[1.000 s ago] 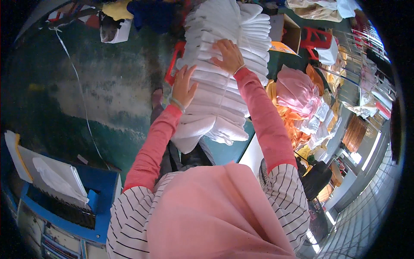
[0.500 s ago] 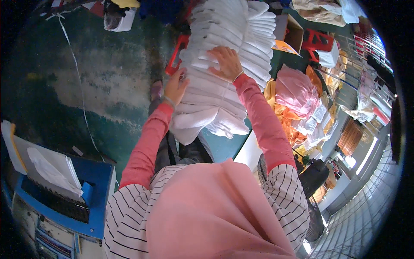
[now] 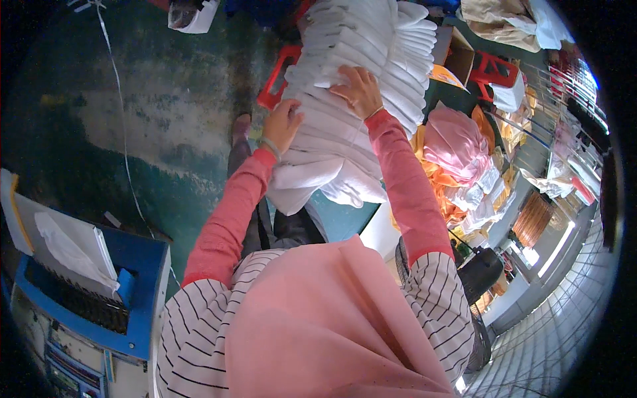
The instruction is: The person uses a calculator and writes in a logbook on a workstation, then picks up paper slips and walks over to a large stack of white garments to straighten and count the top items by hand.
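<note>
A long row of folded white cloth pieces point(image 3: 358, 50), packed tightly side by side, runs away from me. At its left edge, my left hand point(image 3: 282, 125) is closed, its bent fingers against the end of a white piece. On top of the row, farther forward and to the right, my right hand point(image 3: 361, 91) lies with fingers and thumb apart, pressing lightly on the cloth. The nearest pieces point(image 3: 308, 176) sag and overlap at the near end, above my legs. Both hands are bare below pink sleeves.
Red plastic stools point(image 3: 279, 76) show beside the row and at far right point(image 3: 494, 69). To the right are an open cardboard box point(image 3: 458, 56), heaped pink cloth point(image 3: 458, 142) and a black fan point(image 3: 481, 268). A blue machine point(image 3: 146, 298) stands near left.
The view has shifted slightly, so the row sits farther right. My left hand's fingers have drawn in closer to the cloth edge; the right hand stays on top, its fingers a little more bent.
</note>
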A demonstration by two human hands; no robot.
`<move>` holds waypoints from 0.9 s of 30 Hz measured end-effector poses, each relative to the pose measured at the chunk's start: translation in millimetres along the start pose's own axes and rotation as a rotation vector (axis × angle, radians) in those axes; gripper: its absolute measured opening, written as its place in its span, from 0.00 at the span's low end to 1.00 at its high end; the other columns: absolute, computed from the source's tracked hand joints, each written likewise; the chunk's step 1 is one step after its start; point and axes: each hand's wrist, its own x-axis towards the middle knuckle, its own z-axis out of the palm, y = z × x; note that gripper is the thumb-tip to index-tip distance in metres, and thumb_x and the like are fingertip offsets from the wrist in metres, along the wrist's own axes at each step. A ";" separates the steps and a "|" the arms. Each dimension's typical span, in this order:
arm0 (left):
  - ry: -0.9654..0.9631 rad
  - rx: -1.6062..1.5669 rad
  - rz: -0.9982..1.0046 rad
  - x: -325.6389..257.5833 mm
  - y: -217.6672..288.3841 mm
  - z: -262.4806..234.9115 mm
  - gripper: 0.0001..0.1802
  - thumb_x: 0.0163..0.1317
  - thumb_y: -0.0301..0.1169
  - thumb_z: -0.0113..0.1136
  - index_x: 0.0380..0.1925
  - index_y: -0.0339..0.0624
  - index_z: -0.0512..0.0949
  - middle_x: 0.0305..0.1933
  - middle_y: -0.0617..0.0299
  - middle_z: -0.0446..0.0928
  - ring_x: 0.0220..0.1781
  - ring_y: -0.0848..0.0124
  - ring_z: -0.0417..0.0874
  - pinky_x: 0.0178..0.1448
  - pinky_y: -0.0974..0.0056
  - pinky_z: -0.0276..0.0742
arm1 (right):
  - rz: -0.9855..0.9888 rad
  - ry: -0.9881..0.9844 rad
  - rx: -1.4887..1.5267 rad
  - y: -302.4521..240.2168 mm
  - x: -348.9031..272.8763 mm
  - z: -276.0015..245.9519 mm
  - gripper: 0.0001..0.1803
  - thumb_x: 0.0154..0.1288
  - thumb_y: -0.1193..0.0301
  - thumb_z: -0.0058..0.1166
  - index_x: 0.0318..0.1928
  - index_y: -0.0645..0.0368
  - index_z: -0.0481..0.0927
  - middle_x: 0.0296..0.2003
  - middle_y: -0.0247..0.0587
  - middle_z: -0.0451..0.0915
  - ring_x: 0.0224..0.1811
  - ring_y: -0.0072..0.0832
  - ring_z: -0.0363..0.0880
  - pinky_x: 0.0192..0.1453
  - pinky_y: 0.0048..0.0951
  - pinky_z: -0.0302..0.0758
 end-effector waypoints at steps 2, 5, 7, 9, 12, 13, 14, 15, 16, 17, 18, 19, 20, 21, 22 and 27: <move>0.054 -0.010 0.081 -3.6 -4.0 2.1 0.18 0.59 0.29 0.58 0.50 0.41 0.73 0.44 0.53 0.76 0.43 0.61 0.78 0.49 0.61 0.73 | 0.021 -0.029 -0.013 -2.0 0.3 0.6 0.15 0.44 0.74 0.61 0.34 0.38 0.84 0.49 0.33 0.72 0.50 0.39 0.71 0.49 0.41 0.70; 0.124 0.060 0.160 -12.7 -7.2 5.1 0.16 0.59 0.28 0.58 0.48 0.42 0.74 0.42 0.54 0.76 0.41 0.59 0.78 0.47 0.60 0.74 | 0.075 -0.056 -0.012 -6.0 1.7 0.9 0.15 0.44 0.71 0.63 0.35 0.37 0.84 0.51 0.34 0.71 0.52 0.40 0.70 0.52 0.42 0.68; 0.136 0.136 0.157 -17.4 -5.5 6.0 0.16 0.59 0.28 0.57 0.49 0.43 0.74 0.42 0.54 0.75 0.41 0.58 0.78 0.47 0.60 0.74 | 0.110 -0.056 0.001 -9.3 -0.8 1.7 0.15 0.44 0.68 0.64 0.36 0.36 0.83 0.52 0.34 0.70 0.53 0.40 0.69 0.53 0.43 0.67; 0.188 0.133 0.234 -19.4 -7.9 6.7 0.16 0.58 0.28 0.58 0.48 0.44 0.75 0.42 0.53 0.75 0.40 0.56 0.78 0.46 0.60 0.74 | 0.111 -0.087 -0.030 -14.4 -0.8 -0.2 0.22 0.40 0.58 0.67 0.41 0.35 0.81 0.56 0.34 0.66 0.57 0.40 0.65 0.54 0.42 0.65; 0.144 -0.003 0.159 -23.9 -5.6 3.7 0.15 0.58 0.27 0.58 0.47 0.43 0.76 0.41 0.54 0.76 0.41 0.56 0.78 0.47 0.60 0.74 | 0.166 -0.143 0.029 -21.7 -2.1 -4.6 0.23 0.39 0.53 0.67 0.41 0.37 0.82 0.58 0.40 0.65 0.61 0.45 0.61 0.62 0.45 0.59; 0.147 -0.005 0.154 -24.7 -4.4 3.6 0.15 0.58 0.27 0.58 0.47 0.43 0.76 0.41 0.54 0.76 0.41 0.56 0.78 0.47 0.60 0.74 | 0.163 -0.148 0.031 -22.0 -1.7 -4.9 0.23 0.39 0.53 0.67 0.41 0.37 0.82 0.58 0.40 0.65 0.61 0.45 0.61 0.62 0.45 0.59; 0.157 -0.019 0.173 -25.3 -3.9 3.1 0.15 0.57 0.26 0.58 0.46 0.43 0.77 0.41 0.54 0.76 0.41 0.58 0.78 0.48 0.60 0.74 | 0.184 -0.174 0.035 -22.3 -2.4 -5.1 0.24 0.38 0.55 0.68 0.42 0.38 0.81 0.59 0.41 0.65 0.62 0.45 0.59 0.63 0.46 0.58; 0.167 -0.034 0.191 -26.1 -3.4 2.8 0.15 0.57 0.26 0.58 0.46 0.42 0.77 0.41 0.55 0.76 0.41 0.59 0.79 0.48 0.61 0.74 | 0.206 -0.200 0.038 -23.2 -2.9 -4.8 0.25 0.38 0.56 0.69 0.42 0.39 0.80 0.60 0.42 0.64 0.63 0.46 0.58 0.64 0.46 0.57; 0.167 -0.034 0.187 -26.8 -2.9 2.6 0.15 0.57 0.26 0.58 0.46 0.42 0.77 0.41 0.55 0.76 0.41 0.59 0.79 0.48 0.61 0.74 | 0.206 -0.203 0.040 -24.8 -3.5 -2.7 0.25 0.38 0.56 0.69 0.42 0.39 0.80 0.60 0.42 0.64 0.63 0.46 0.58 0.64 0.46 0.57; 0.160 -0.172 0.041 -26.1 -1.4 2.4 0.17 0.55 0.26 0.60 0.47 0.42 0.76 0.42 0.55 0.75 0.43 0.59 0.78 0.49 0.61 0.74 | 0.193 -0.157 0.036 -24.8 -4.8 1.3 0.25 0.38 0.58 0.70 0.42 0.39 0.79 0.59 0.41 0.65 0.62 0.46 0.59 0.64 0.47 0.57; 0.151 -0.309 -0.106 -25.7 0.1 2.1 0.19 0.53 0.26 0.62 0.47 0.41 0.75 0.44 0.54 0.75 0.44 0.59 0.78 0.51 0.61 0.73 | 0.181 -0.111 0.032 -25.1 -6.6 5.4 0.25 0.38 0.61 0.70 0.42 0.39 0.78 0.58 0.41 0.65 0.62 0.45 0.61 0.64 0.47 0.57; 0.152 -0.310 -0.108 -23.9 -4.4 1.5 0.19 0.53 0.26 0.62 0.47 0.41 0.75 0.44 0.54 0.75 0.44 0.59 0.78 0.51 0.61 0.73 | 0.180 -0.113 0.033 -25.9 -8.9 9.3 0.25 0.38 0.61 0.70 0.42 0.39 0.78 0.58 0.41 0.65 0.62 0.45 0.61 0.64 0.47 0.57; 0.208 -0.167 -0.022 -22.3 -10.7 -1.4 0.21 0.51 0.27 0.65 0.48 0.40 0.74 0.46 0.53 0.74 0.47 0.59 0.76 0.53 0.60 0.72 | 0.066 -0.016 -0.017 -28.4 -11.9 14.0 0.21 0.39 0.62 0.69 0.40 0.40 0.79 0.56 0.38 0.67 0.61 0.42 0.62 0.63 0.47 0.58; 0.262 -0.023 0.064 -23.1 -16.5 -3.3 0.24 0.49 0.28 0.67 0.48 0.38 0.72 0.48 0.52 0.73 0.49 0.59 0.75 0.55 0.60 0.71 | -0.047 0.082 -0.067 -30.6 -15.5 17.7 0.18 0.41 0.62 0.67 0.37 0.40 0.80 0.54 0.35 0.69 0.60 0.39 0.64 0.63 0.46 0.60; 0.262 -0.023 0.061 -26.9 -21.7 -4.4 0.24 0.49 0.28 0.67 0.48 0.38 0.72 0.48 0.52 0.73 0.49 0.59 0.75 0.55 0.60 0.71 | -0.046 0.080 -0.064 -32.5 -19.8 20.6 0.18 0.41 0.62 0.67 0.37 0.40 0.80 0.54 0.35 0.69 0.60 0.39 0.64 0.63 0.46 0.60; 0.167 -0.194 -0.112 -38.0 -15.2 -9.0 0.33 0.44 0.29 0.72 0.50 0.37 0.67 0.49 0.51 0.70 0.53 0.60 0.72 0.57 0.60 0.68 | 0.117 -0.098 -0.031 -45.1 -31.6 19.6 0.15 0.45 0.60 0.65 0.37 0.39 0.81 0.46 0.31 0.73 0.55 0.36 0.68 0.65 0.51 0.57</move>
